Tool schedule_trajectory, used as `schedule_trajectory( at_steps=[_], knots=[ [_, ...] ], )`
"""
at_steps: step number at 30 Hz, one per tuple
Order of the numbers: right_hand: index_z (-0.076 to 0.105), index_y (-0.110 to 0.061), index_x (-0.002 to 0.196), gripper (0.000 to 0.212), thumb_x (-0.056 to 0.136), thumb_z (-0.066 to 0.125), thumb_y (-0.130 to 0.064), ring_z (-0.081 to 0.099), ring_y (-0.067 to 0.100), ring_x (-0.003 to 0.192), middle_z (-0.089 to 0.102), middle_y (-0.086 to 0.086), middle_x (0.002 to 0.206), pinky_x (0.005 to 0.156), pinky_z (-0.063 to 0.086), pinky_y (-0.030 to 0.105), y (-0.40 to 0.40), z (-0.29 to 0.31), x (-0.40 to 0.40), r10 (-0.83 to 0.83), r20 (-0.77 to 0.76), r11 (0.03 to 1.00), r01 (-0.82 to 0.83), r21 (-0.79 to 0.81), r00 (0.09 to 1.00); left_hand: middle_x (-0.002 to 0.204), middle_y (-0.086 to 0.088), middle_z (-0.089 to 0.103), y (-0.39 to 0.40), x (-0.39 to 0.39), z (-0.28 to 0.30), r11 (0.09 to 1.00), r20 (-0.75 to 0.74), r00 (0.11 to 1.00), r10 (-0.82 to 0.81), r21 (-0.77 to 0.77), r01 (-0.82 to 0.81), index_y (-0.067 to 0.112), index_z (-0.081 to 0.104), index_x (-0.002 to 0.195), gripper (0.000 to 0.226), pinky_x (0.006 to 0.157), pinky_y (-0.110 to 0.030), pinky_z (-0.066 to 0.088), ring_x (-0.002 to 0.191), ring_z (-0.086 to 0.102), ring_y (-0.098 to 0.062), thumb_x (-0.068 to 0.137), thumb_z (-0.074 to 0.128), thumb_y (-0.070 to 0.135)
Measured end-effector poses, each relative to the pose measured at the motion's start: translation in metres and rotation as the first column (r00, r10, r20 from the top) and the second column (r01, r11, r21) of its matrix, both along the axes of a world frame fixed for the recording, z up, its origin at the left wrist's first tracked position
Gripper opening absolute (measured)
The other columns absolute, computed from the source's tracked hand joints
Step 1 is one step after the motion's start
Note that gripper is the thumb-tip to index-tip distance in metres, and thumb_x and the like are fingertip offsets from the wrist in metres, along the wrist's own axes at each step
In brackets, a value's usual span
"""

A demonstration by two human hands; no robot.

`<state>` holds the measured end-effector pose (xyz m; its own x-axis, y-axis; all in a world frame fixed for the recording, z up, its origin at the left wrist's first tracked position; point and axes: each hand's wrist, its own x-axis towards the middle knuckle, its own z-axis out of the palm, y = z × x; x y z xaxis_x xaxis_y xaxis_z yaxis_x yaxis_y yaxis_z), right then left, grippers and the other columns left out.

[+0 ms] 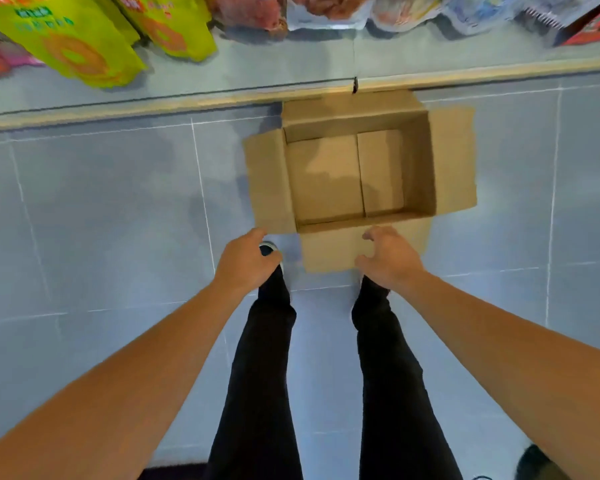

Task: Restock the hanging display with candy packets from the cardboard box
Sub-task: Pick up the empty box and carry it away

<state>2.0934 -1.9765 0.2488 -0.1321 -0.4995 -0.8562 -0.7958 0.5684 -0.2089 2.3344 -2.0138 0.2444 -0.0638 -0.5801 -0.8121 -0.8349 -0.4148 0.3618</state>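
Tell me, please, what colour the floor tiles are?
Pale blue-grey floor tiles with thin white grout lines, head view.

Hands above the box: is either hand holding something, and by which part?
Nothing is held. The left hand and right hand are open and empty, near the cardboard box.

Plain brown cardboard box (361, 174), grey-blue tiled floor (101, 209), yellow-green packets (66, 39), black trousers (257, 375)

The print on the yellow-green packets (66, 39) is too blurred to read; the cardboard box (454, 161) bears none.
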Motion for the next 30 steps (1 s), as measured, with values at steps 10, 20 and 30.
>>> schedule_trajectory(
  at_steps=[10,20,30],
  knots=[
    [0.047,-0.016,0.109,0.028,0.095,0.061,-0.036,0.057,0.024,0.11,0.052,0.007,0.116,0.097,0.052,0.041,0.015,-0.185,0.034,-0.991,-0.034,0.106,0.921,0.374,0.128,0.091,-0.002,0.061,-0.048,-0.012,-0.157,0.91,-0.008,0.923,0.385,0.168,-0.378,0.025,0.06,0.087,0.017,0.091,-0.045,0.055,0.081,0.061,-0.024,0.073,0.07,0.025],
    [0.044,-0.021,0.113,0.041,0.091,0.057,-0.053,0.065,0.028,0.092,0.046,0.006,0.096,0.08,0.06,0.042,0.026,-0.302,0.028,-0.995,-0.087,-0.079,0.93,0.358,-0.051,0.122,0.015,0.06,-0.045,-0.06,-0.258,0.863,-0.117,0.899,0.422,0.358,-0.358,0.04,0.046,0.129,0.047,0.088,-0.034,0.052,0.115,0.056,-0.009,0.092,0.062,0.017],
    [0.046,-0.011,0.11,0.035,0.104,0.029,-0.041,0.063,0.037,0.11,0.051,0.012,0.109,0.094,0.054,0.049,0.077,-0.3,-0.07,-0.982,-0.111,-0.171,0.972,0.162,-0.154,0.115,0.019,0.062,0.007,-0.151,-0.259,0.825,-0.19,0.945,0.267,0.552,-0.122,0.049,0.053,0.102,0.03,0.107,-0.045,0.043,0.116,0.057,-0.009,0.092,0.062,0.022]
  ],
)
